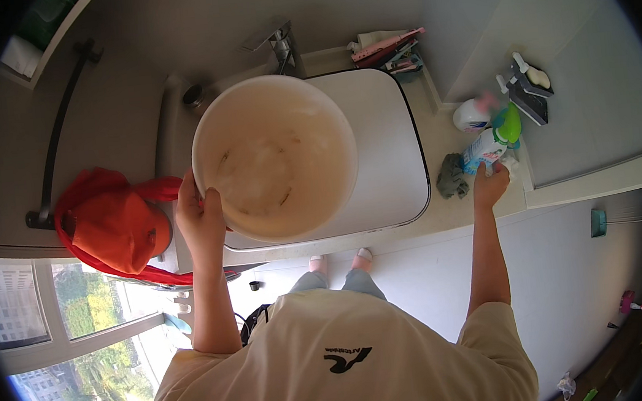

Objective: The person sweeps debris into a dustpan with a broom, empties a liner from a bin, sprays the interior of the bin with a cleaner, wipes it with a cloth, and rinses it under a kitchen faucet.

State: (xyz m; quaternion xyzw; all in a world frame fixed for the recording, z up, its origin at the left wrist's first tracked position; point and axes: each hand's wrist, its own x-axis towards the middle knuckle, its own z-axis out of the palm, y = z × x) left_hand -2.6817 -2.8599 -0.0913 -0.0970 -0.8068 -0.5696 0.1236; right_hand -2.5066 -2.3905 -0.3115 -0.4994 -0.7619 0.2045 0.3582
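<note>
My left hand (199, 211) grips the left rim of a round white plastic basin (272, 164), thumb on the inside of the rim. The basin is over the left part of a white sink (377, 155), below the faucet (282, 49). Dark marks show on its inner bottom. At the right end of the counter, my right hand (490, 185) has its fingers at the lower end of a blue-and-white bottle (480, 149) with a green top. Whether they grip it is unclear. A crumpled grey-green cloth (452, 176) lies just left of that hand.
Red fabric and an orange cap (121, 235) hang left of the basin. A white bottle (471, 116) stands behind the blue-and-white one. Wall-mounted soap holders (529, 88) are at right. A small bin of brushes (400, 59) stands behind the sink, a metal cup (193, 96) at back left.
</note>
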